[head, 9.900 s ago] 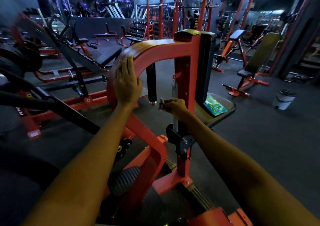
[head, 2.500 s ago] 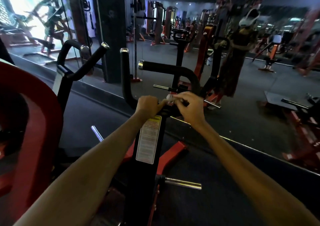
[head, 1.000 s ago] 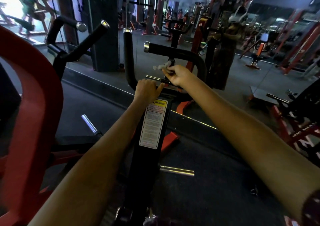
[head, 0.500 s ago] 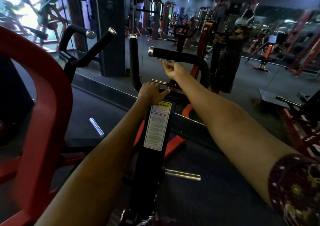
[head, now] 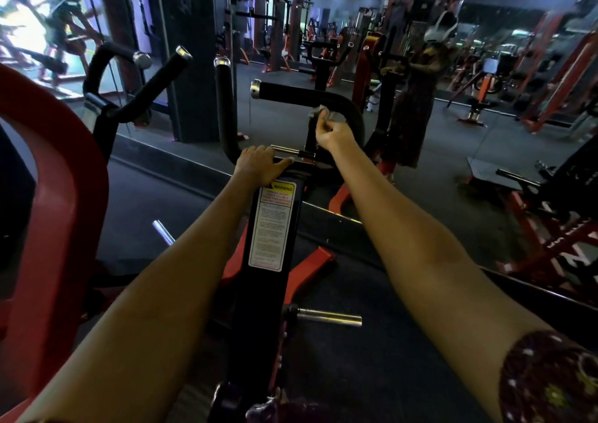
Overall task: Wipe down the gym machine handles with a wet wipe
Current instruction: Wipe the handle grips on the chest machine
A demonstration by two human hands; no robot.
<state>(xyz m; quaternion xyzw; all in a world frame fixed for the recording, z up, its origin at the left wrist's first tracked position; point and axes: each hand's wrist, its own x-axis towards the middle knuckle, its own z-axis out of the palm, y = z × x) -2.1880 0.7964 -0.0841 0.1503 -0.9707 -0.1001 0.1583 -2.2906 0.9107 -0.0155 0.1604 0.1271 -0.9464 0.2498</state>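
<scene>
A black machine arm with a warning label runs away from me and splits into padded black handles. My right hand pinches a small crumpled white wet wipe against the underside of the curved horizontal handle. My left hand rests flat on the top of the arm, at the foot of the upright black handle. A chrome cap ends each handle.
A red frame curves up at my left. Another pair of black handles stands beyond it. Chrome pegs stick out of the arm low down. A wall mirror ahead reflects me and red gym machines.
My right hand has slid the wipe to the right along the horizontal handle, from near its chrome end toward the bend. My left hand stays on the arm.
</scene>
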